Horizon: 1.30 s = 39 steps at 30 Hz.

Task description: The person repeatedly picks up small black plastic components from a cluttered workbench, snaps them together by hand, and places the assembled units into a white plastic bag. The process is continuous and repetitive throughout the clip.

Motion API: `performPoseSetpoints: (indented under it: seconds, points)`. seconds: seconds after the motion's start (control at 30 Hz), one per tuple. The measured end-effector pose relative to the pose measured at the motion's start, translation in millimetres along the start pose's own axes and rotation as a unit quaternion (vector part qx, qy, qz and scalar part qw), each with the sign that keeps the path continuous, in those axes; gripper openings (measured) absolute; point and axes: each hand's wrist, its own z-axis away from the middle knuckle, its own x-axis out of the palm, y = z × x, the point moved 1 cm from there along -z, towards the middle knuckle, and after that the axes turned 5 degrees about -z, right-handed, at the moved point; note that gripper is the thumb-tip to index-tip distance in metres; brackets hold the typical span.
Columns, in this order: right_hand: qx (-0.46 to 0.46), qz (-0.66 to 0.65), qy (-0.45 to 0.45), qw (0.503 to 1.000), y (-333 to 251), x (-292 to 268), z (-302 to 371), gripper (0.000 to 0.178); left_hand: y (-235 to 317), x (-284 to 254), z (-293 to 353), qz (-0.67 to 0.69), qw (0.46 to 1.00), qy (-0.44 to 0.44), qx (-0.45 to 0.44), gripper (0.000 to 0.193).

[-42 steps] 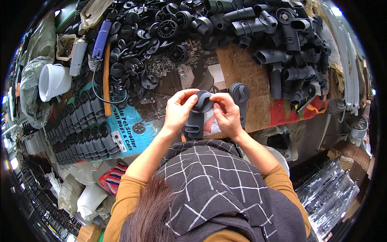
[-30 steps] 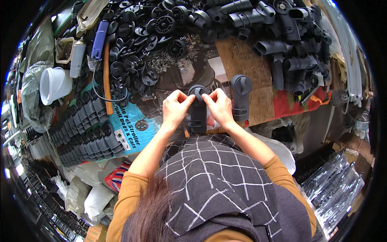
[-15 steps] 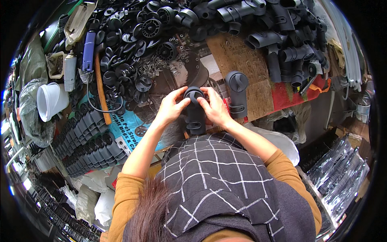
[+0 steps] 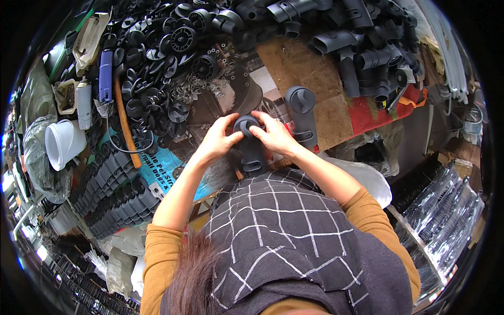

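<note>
A cluttered bench point(image 4: 294, 68) fills the view, its bare brown board showing at upper centre. A big heap of black plastic fittings point(image 4: 367, 31) runs along the far edge, tubes and elbows to the right, round caps and wheels point(image 4: 173, 47) to the left. Rows of black tubes point(image 4: 113, 189) lie packed side by side at the left, above a blue printed sheet point(image 4: 163, 178). A red cloth point(image 4: 373, 113) lies under the right end of the heap. A white cup point(image 4: 63, 143) sits on its side far left, near a grey can point(image 4: 84, 104) and a blue handle point(image 4: 105, 75). An orange stick point(image 4: 125, 126) slants down beside the caps.

A second dark housing point(image 4: 302, 118) stands on the board just right of the hands, its round top facing the camera.

At centre, both hands meet on one dark part point(image 4: 251, 144), held upright just in front of the person's chest, over the near edge of the bench. The left hand point(image 4: 218, 142) wraps its left side, thumb pressed on the round top, fingers curled behind. The right hand point(image 4: 275, 135) covers the right side, its thumb and forefinger pinching the top rim, the other fingers folded against the body of the part. The two thumbs are nearly touching.
</note>
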Motion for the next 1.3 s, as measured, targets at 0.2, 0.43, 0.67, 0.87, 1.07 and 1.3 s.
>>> performPoseSetpoints:
  seconds: [0.2,0.43,0.67,0.87,1.07,1.3]
  points:
    - [0.029,0.045,0.023,0.998,1.0,3.0,-7.4,0.040,5.4,-5.2,-19.9,-0.237,0.969,-0.038,0.060,0.060]
    - [0.011,0.028,0.097,0.995,-9.9,2.1,4.6,0.065,19.6,3.5,-11.8,-0.282,0.949,0.100,0.100,0.059]
    - [-0.012,-0.166,-0.006,0.986,-53.2,0.6,40.4,0.081,78.6,2.9,-10.5,0.115,0.936,0.171,0.287,0.071]
    - [-0.015,-0.201,-0.063,0.977,-62.8,0.1,56.6,0.095,79.0,7.2,-2.0,0.040,0.940,0.183,0.284,0.079]
    - [-0.101,-0.117,0.011,0.988,-57.4,-6.6,68.8,0.070,94.4,14.7,12.7,0.380,0.922,-0.025,0.064,0.071]
    - [-0.133,-0.058,0.113,0.983,-68.1,-10.3,73.6,0.060,90.4,25.2,13.9,0.381,0.916,0.082,0.095,0.063]
